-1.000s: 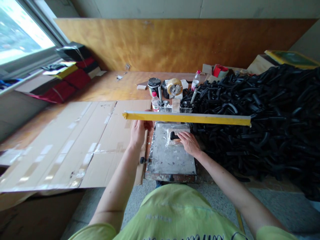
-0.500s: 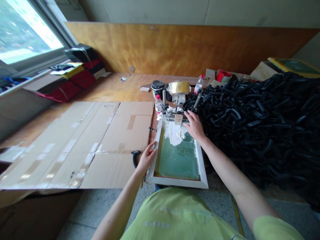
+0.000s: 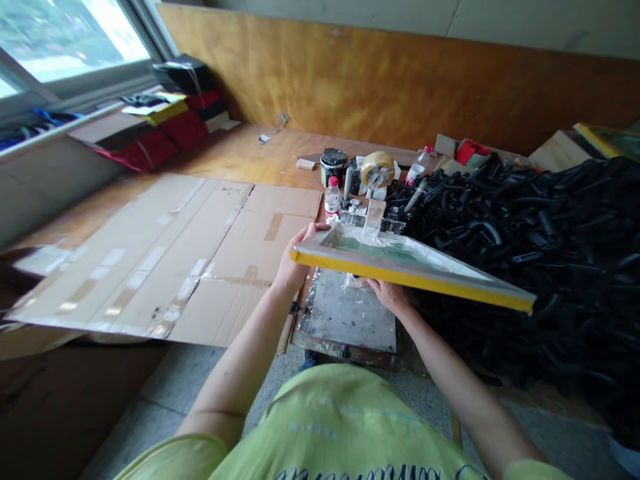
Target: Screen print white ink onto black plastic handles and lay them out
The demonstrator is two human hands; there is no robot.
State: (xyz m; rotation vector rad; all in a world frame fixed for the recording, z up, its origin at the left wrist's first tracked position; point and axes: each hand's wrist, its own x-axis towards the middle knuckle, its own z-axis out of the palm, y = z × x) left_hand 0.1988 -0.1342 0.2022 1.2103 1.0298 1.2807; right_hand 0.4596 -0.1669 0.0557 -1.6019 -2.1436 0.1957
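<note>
"Over the metal plate [image 3: 345, 327], what have we got?"

"Framed screen [image 3: 410, 281], tilted. Yellow-taped near edge stands up clear of the plate; far end is by the wooden block [image 3: 375, 215] at the back. Green mesh, white residue along the far end."

"Left hand [image 3: 287, 268]?"

"At the screen's left near corner. Fingers folded over the rim, closed on it. Thumb hidden."

"Right hand [image 3: 393, 297]?"

"Under the screen, low over the plate. Fingertips partly cut off by the taped edge, at or just beside a pale piece [image 3: 353, 283] on the plate. Can't tell how far open the fingers are, or if they have hold of anything."

"Surroundings, quick."

"Left: flattened cardboard [image 3: 210, 267], strips of tape across it. Right: big heap of black parts [image 3: 530, 233], tangled, screen's right end out in front of it. Behind: red-capped bottle [image 3: 331, 200], dark-lidded tub [image 3: 333, 167], tape roll [image 3: 377, 170]. Second bottle [image 3: 419, 167] farther right, near the heap."

"Wearer?"

"Lime-green shirt [image 3: 340, 413], bare forearms."
</note>
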